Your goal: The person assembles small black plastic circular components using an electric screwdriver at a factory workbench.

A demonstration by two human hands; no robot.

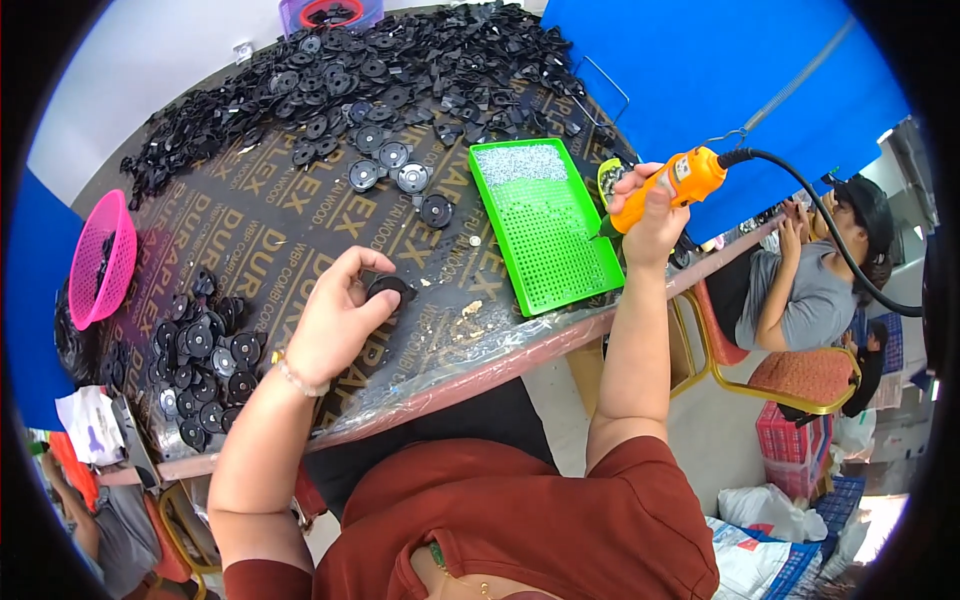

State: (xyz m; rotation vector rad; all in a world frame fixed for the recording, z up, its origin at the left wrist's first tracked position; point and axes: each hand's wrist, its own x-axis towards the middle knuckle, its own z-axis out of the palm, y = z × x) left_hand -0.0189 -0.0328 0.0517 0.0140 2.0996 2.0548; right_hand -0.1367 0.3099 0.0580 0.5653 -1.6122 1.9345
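Observation:
My left hand (342, 308) is closed around the edge of a round black plastic part (390, 289) on the tabletop, near the front edge. In my right hand (648, 208) is an orange electric screwdriver (690, 178), its tip pointing left over the right side of a green perforated tray (612, 278). Small silvery screws (520, 163) fill the tray's far end, and dark bits dot the holes nearer its middle. Between tray and left hand, another round black part (436, 210) lies on the table, with several paired discs (392, 155) beyond it.
A large heap of black parts (340, 75) covers the table's far side. Another pile (203, 340) sits at the left, by a pink basket (103, 260). The screwdriver's black cable (830, 205) runs right, and a spring (805, 70) holds it from above. A person (810, 270) sits at the right.

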